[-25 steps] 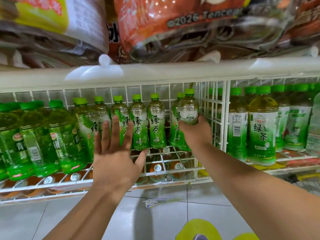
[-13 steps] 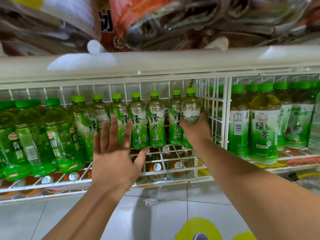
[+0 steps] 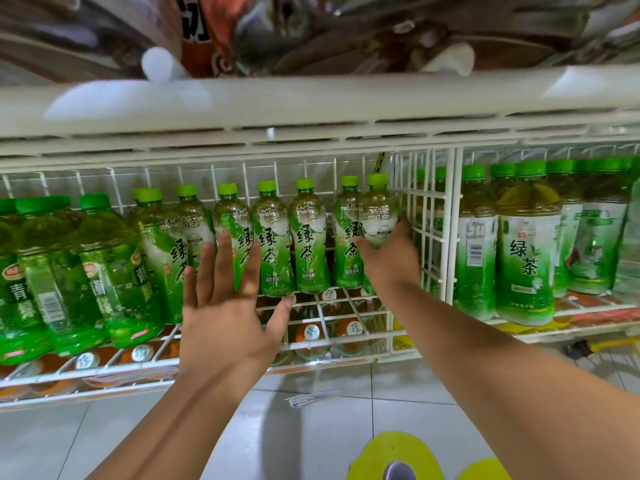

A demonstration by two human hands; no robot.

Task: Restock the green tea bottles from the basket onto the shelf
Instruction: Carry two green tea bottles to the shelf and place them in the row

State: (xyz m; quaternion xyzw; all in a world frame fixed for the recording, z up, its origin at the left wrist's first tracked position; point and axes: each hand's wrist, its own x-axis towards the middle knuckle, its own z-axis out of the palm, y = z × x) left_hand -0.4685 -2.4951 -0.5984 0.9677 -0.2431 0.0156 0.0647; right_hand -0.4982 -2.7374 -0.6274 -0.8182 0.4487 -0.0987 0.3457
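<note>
The green tea bottle point(image 3: 380, 216) being shelved stands at the right end of the front row, hard against the white wire divider point(image 3: 427, 220), with the person's right hand point(image 3: 388, 258) wrapped round its lower body, thumb on the side away from the divider. Whether its base already rests on the wire shelf point(image 3: 311, 344) cannot be told, since the hand hides it. Judging from this, the step in hand is the placing of one bottle into the last slot beside the divider, and it looks close to done. Its label faces partly sideways, unlike the neighbouring green tea bottles point(image 3: 308, 244) further from the divider, which show their lettering squarely. The left hand point(image 3: 225, 306) is spread wide, fingers straight, held up in front of the row well away from the divider; it holds nothing, and whether its fingertips touch the bottles cannot be told. Beyond it stand darker green bottles point(image 3: 55, 271) of another kind, and on the far side of the divider stand larger tea bottles point(image 3: 526, 251). The basket is not in view. The next move probably calls for settling the bottle upright, perhaps turning the label forward, then letting go without knocking its neighbour and reaching down for another.
</note>
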